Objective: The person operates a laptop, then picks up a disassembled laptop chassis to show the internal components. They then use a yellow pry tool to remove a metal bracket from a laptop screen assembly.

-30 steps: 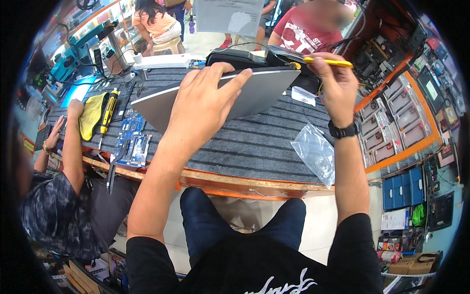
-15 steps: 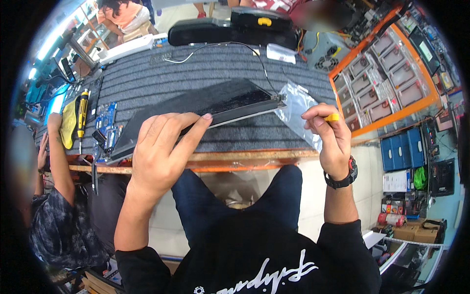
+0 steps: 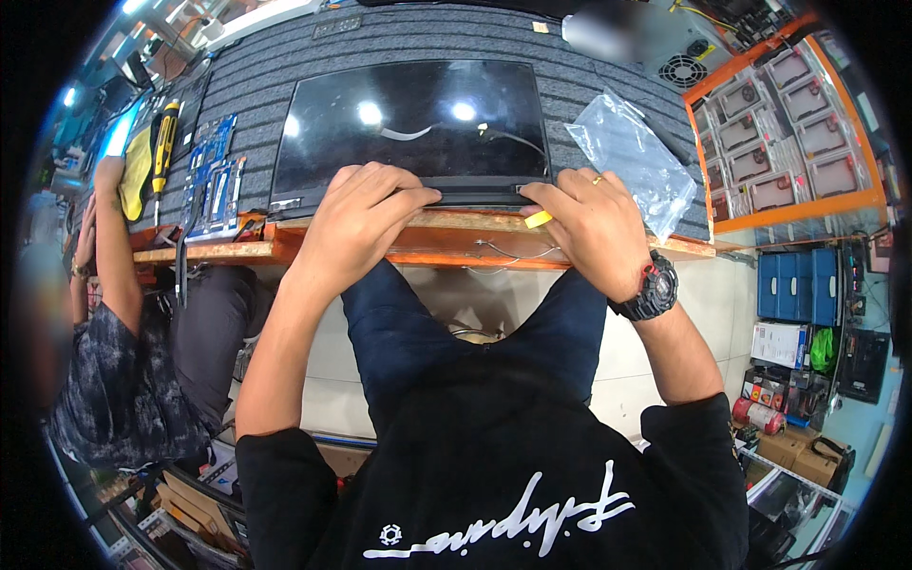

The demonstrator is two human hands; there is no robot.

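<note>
A black laptop screen [image 3: 418,128] lies face up on the ribbed grey mat, its lower edge along the front of the bench. On that edge, left of middle, my left hand [image 3: 351,223] has its fingers pressed together on the bezel. My right hand [image 3: 594,223] is closed at the lower right corner, thumb and fingertips by the hinge. A small yellow tool [image 3: 539,219] sticks out from under its fingers; the rest of it is hidden. Right of the screen lies a clear plastic bag [image 3: 632,161].
Left of the screen are a blue circuit board [image 3: 217,190], a yellow-and-black screwdriver [image 3: 165,147] and a yellow cloth [image 3: 139,171]. A co-worker's arm [image 3: 116,242] reaches in at the far left. An orange-framed display case [image 3: 701,142] borders the right side.
The screen has gone from tilted up in my left hand to flat on the mat. My right hand has come left and down to its lower right corner, still with the yellow tool.
</note>
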